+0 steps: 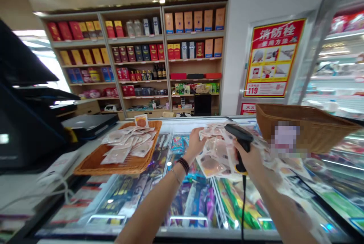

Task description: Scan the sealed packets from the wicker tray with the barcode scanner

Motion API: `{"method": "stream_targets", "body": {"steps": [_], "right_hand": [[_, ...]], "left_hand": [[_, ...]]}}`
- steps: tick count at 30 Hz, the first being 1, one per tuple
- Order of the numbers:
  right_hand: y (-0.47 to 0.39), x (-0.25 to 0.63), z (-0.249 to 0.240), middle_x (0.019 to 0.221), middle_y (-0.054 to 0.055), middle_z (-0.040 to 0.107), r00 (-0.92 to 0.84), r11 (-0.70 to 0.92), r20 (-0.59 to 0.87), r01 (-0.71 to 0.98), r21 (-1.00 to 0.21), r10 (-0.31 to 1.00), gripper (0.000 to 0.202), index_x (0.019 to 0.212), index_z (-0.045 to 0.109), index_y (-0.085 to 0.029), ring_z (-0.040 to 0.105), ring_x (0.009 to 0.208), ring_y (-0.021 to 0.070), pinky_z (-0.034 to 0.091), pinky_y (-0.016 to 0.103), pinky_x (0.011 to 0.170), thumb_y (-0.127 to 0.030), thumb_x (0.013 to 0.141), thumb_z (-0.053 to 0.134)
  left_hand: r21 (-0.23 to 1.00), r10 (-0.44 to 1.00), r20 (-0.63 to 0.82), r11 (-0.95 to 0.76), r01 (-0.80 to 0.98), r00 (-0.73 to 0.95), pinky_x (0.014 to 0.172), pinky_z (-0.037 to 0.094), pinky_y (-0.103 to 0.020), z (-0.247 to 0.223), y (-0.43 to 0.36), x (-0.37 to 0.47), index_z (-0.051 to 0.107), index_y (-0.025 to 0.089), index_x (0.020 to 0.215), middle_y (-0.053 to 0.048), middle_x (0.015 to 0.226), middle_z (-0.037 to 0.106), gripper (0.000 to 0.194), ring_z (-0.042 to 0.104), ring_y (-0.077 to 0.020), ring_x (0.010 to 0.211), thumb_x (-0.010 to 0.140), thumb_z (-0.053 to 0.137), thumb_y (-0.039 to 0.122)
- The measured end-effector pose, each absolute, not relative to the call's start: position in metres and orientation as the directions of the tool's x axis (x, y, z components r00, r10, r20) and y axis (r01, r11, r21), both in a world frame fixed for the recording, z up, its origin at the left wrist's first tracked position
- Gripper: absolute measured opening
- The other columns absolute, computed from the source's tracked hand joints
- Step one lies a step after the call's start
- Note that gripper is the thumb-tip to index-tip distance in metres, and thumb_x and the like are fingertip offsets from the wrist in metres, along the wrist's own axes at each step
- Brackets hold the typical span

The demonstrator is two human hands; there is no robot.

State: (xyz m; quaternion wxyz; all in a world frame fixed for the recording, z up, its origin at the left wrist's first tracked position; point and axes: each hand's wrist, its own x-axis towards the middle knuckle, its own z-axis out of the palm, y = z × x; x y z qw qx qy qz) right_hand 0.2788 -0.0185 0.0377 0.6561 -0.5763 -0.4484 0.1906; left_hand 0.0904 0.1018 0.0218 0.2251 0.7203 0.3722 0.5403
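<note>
My right hand point(245, 155) is wrapped round the handle of a black barcode scanner point(240, 135), whose cable hangs down toward me. To its left, my left hand point(196, 141) touches the left edge of a pile of flat, clear-wrapped packets point(214, 155) on the glass freezer top; its fingertips are partly hidden against the wrapping. Further left, an orange-brown wicker tray point(113, 169) holds many similar packets point(129, 141), with one square packet point(141, 121) lying at its back edge.
Beneath the glass, a freezer point(196, 194) shows colourful packages. A brown basket point(309, 126) stands at the right. Dark checkout equipment point(25, 122) and a white cable point(64, 183) are at the left. Shelves of boxes point(142, 52) line the back wall.
</note>
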Motion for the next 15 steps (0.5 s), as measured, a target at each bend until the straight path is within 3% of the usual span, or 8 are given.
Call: {"method": "stream_targets", "body": {"steps": [4, 8, 12, 15], "right_hand": [[0.005, 0.218, 0.043, 0.044, 0.0, 0.057, 0.378, 0.316, 0.357, 0.167, -0.934, 0.854, 0.045, 0.061, 0.056, -0.024, 0.052, 0.037, 0.0153, 0.044, 0.028, 0.04, -0.063, 0.071, 0.074], [0.023, 0.156, 0.044, 0.046, -0.001, 0.057, 0.211, 0.335, 0.344, 0.078, -0.939, 0.915, 0.044, 0.065, 0.056, -0.024, 0.052, 0.037, 0.015, 0.044, 0.027, 0.039, -0.063, 0.072, 0.075], [0.031, 0.11, 0.038, 0.047, -0.002, 0.057, 0.099, 0.338, 0.341, 0.053, -0.94, 0.935, 0.045, 0.066, 0.055, -0.024, 0.053, 0.037, 0.0145, 0.043, 0.027, 0.04, -0.064, 0.072, 0.073], [0.03, 0.09, 0.027, 0.047, -0.001, 0.058, 0.037, 0.322, 0.328, 0.109, -0.94, 0.944, 0.045, 0.067, 0.055, -0.024, 0.055, 0.037, 0.0153, 0.045, 0.027, 0.042, -0.066, 0.074, 0.07]], "left_hand": [[0.699, 0.753, 0.657, -0.623, 0.352, 0.026, 0.112, 0.046, -0.045, 0.033, 0.104, 0.008, 0.073, 0.022, 0.113, -0.011, 0.121, 0.07, 0.037, 0.064, -0.027, 0.12, 0.078, 0.07, 0.012], [0.698, 0.776, 0.622, -0.486, 0.525, -0.109, 0.113, 0.045, -0.045, 0.047, 0.098, -0.084, 0.072, 0.019, 0.112, -0.013, 0.122, 0.071, 0.034, 0.064, -0.0283, 0.121, 0.079, 0.069, 0.012], [0.584, 0.846, 0.49, -0.14, 0.8, -0.21, 0.117, 0.039, -0.046, 0.054, 0.084, -0.168, 0.065, 0.015, 0.126, -0.018, 0.132, 0.068, 0.043, 0.058, -0.0318, 0.133, 0.084, 0.066, 0.017], [0.454, 0.875, 0.32, 0.194, 0.869, -0.363, 0.116, 0.036, -0.05, 0.047, 0.075, -0.214, 0.053, 0.007, 0.141, -0.03, 0.148, 0.054, 0.068, 0.047, -0.0414, 0.143, 0.082, 0.073, 0.035]]}}
